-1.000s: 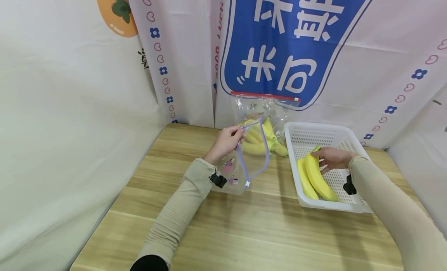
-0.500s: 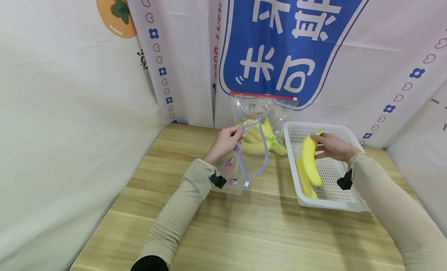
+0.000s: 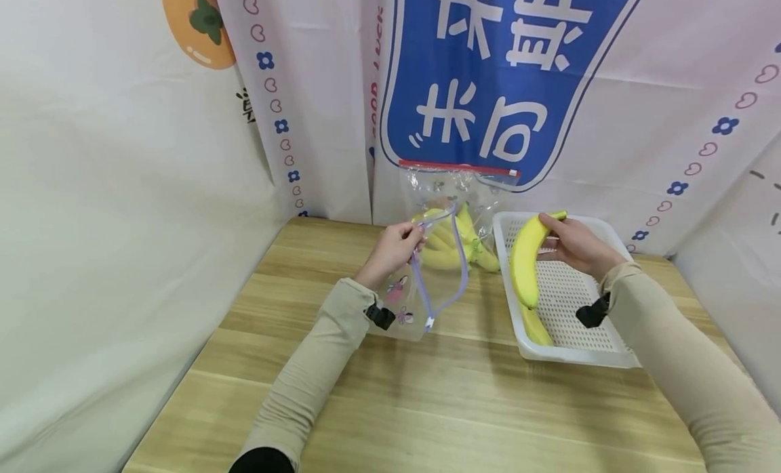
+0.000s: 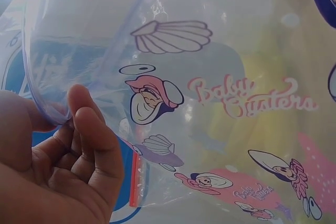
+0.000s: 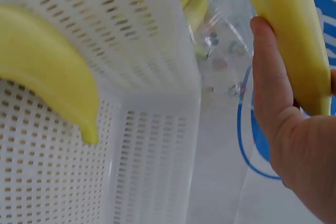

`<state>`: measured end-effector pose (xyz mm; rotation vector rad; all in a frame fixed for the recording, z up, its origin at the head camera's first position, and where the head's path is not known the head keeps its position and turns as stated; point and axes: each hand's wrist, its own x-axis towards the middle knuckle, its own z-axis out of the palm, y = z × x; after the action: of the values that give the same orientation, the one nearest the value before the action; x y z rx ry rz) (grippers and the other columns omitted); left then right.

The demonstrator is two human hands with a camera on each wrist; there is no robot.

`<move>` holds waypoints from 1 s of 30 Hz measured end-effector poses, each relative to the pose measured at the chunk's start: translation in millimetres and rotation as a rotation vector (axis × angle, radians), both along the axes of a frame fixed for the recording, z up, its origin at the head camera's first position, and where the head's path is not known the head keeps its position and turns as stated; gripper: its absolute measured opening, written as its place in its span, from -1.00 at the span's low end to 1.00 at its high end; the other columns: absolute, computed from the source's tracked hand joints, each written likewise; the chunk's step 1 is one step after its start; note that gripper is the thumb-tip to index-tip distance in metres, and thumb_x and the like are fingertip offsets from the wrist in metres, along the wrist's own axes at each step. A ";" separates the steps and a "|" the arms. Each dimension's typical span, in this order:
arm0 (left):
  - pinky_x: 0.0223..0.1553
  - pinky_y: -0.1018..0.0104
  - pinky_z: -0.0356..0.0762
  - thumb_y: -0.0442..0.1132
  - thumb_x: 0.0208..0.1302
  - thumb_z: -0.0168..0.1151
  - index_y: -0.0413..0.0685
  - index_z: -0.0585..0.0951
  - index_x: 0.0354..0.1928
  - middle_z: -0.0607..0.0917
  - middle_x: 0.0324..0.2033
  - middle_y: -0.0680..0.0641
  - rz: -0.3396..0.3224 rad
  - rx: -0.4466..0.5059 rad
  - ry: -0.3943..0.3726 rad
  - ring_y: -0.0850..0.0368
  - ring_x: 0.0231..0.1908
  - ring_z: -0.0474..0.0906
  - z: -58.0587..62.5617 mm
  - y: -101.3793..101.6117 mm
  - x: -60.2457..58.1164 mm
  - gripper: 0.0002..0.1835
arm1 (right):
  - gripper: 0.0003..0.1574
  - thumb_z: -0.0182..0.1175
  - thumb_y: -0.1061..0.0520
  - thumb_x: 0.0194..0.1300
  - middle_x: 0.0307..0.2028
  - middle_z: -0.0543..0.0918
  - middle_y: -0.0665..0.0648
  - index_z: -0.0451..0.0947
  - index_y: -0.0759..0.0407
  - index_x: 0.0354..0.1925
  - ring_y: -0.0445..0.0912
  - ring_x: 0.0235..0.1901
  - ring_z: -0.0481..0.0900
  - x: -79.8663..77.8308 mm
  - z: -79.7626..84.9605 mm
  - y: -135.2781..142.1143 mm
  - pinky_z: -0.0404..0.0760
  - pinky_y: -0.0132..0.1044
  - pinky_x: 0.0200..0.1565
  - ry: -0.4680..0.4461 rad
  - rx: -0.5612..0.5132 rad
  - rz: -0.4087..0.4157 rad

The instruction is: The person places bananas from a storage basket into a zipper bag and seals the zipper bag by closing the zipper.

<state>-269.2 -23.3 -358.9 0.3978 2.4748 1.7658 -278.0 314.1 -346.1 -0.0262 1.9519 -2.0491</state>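
My left hand (image 3: 395,251) pinches the rim of a clear zip bag (image 4: 163,82) printed with shells and "Baby Oysters". The bag hangs with its purple-edged mouth (image 3: 466,270) spread apart, its slider at the lower corner. With thumb and fingers, my right hand (image 3: 579,244) grips a yellow banana (image 3: 525,263) near its stem, raised over the left side of a white plastic basket (image 3: 610,358). A second banana (image 5: 47,61) lies inside that basket, partly hidden by the held one in the head view.
Behind the held bag, another clear bag with a red zip strip (image 3: 457,167) leans on the backdrop, with several bananas (image 3: 482,256) in it. Fabric sheets (image 3: 152,222) enclose the wooden table (image 3: 427,405) at the left, back and right.
My right hand has lifted one banana from beside the other in the basket and moved it up and left. The left hand keeps its hold on the bag, nearly still.
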 end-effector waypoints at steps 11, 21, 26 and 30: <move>-0.61 0.35 0.41 -0.09 0.31 -0.07 -0.15 0.53 -0.42 0.53 -0.55 -0.06 -0.008 -0.003 0.054 0.20 -0.65 0.36 -1.3 1.3 -0.3 -0.69 | -0.48 -0.02 -0.09 0.26 -0.19 0.38 0.19 0.17 0.27 -0.03 -0.01 -0.31 0.55 12.6 16.6 -38.5 0.47 0.06 -0.18 0.032 -0.125 -0.046; -0.57 0.27 0.44 -0.09 0.30 -0.05 -0.13 0.52 -0.43 0.52 -0.55 -0.05 -0.008 -0.002 0.042 0.19 -0.63 0.37 0.1 1.8 -0.9 -0.70 | -0.41 0.01 -0.16 0.20 -0.09 0.30 0.22 0.19 0.20 0.03 -0.02 -0.24 0.53 22.1 28.2 -68.9 0.47 0.02 -0.16 0.061 -0.153 -0.141; -0.58 0.30 0.42 -0.08 0.31 -0.06 -0.12 0.52 -0.43 0.51 -0.54 -0.05 -0.009 -0.006 0.037 0.19 -0.63 0.36 0.2 1.6 -0.2 -0.70 | -0.38 0.06 -0.17 0.15 -0.04 0.30 0.21 0.19 0.15 0.04 -0.01 -0.19 0.49 24.9 30.3 -80.0 0.48 0.01 -0.16 0.077 -0.169 -0.196; -0.62 0.37 0.38 -0.08 0.31 -0.06 -0.12 0.52 -0.44 0.51 -0.55 -0.05 -0.003 -0.007 0.043 0.19 -0.64 0.35 0.3 1.8 -0.2 -0.70 | -0.35 0.10 -0.16 0.13 -0.02 0.30 0.18 0.19 0.16 0.05 0.02 -0.15 0.46 26.4 29.8 -88.6 0.48 0.01 -0.18 0.096 -0.192 -0.242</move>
<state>-269.3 -21.5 -358.6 0.4441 2.5072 1.7654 -251.6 225.5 -316.3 0.0738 1.8839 -2.4283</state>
